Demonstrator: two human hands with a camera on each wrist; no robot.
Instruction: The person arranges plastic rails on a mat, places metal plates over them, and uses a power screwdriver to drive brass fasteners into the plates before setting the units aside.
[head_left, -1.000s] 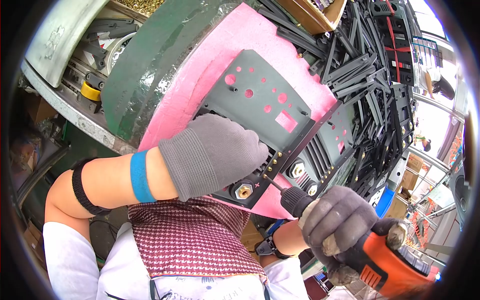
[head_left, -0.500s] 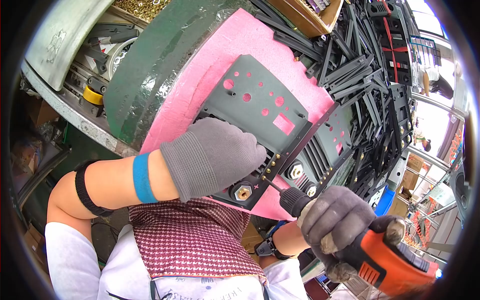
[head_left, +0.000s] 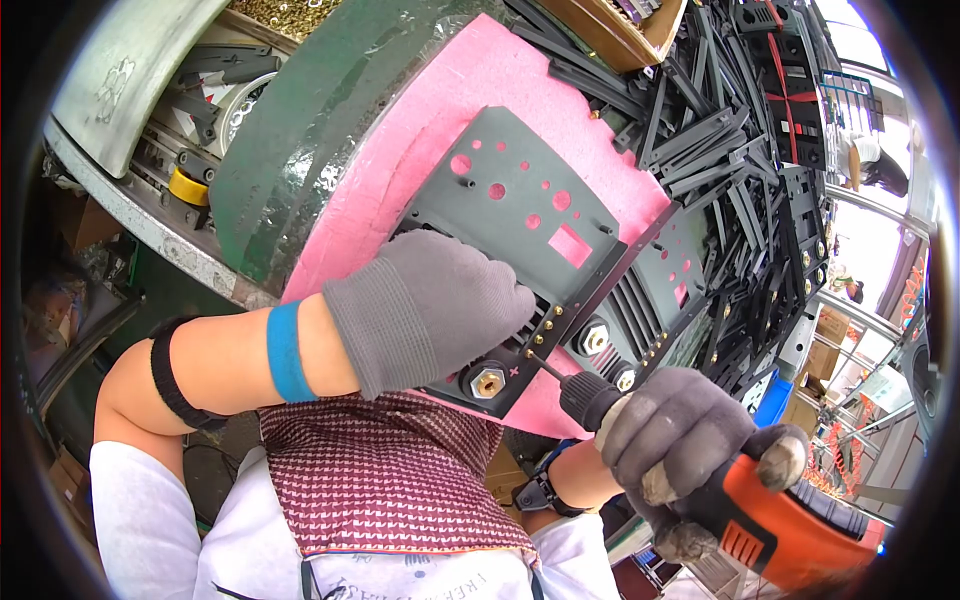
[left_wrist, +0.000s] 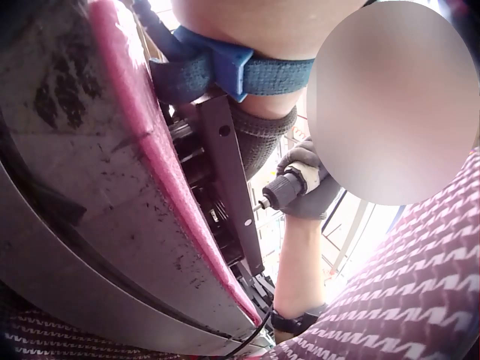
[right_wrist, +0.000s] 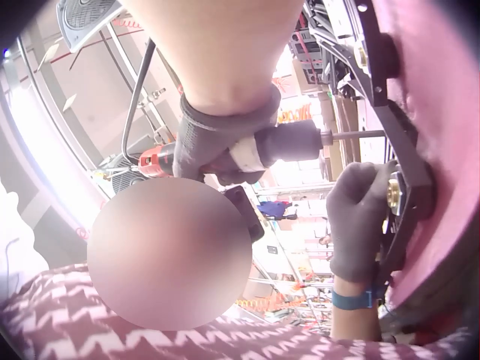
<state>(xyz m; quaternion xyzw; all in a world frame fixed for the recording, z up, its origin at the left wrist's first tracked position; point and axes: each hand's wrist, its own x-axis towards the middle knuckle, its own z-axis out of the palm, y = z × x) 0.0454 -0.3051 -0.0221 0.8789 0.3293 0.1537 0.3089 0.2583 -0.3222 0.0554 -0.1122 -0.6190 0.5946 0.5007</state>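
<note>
In the lower right of the head view, the right hand (head_left: 690,450) gripped an orange-and-black power driver (head_left: 785,530), its thin metal bit (head_left: 550,370) reaching the row of small brass screws (head_left: 543,338) along the edge of a dark grey, perforated metal panel (head_left: 520,165). The panel lay mid-frame on a pink foam sheet (head_left: 365,185), and the gray-gloved left hand (head_left: 430,310) rested over its lower part, though whether its fingers pinched anything could not be told.

- The panel (head_left: 525,165) is dark grey.
- The foam sheet (head_left: 478,60) is pink.
- The power driver (head_left: 785,525) is orange and black.
- The left glove (head_left: 435,305) and right glove (head_left: 680,440) are grey.
- The apron (head_left: 390,480) is maroon and white (a houndstooth-like pattern).
</note>
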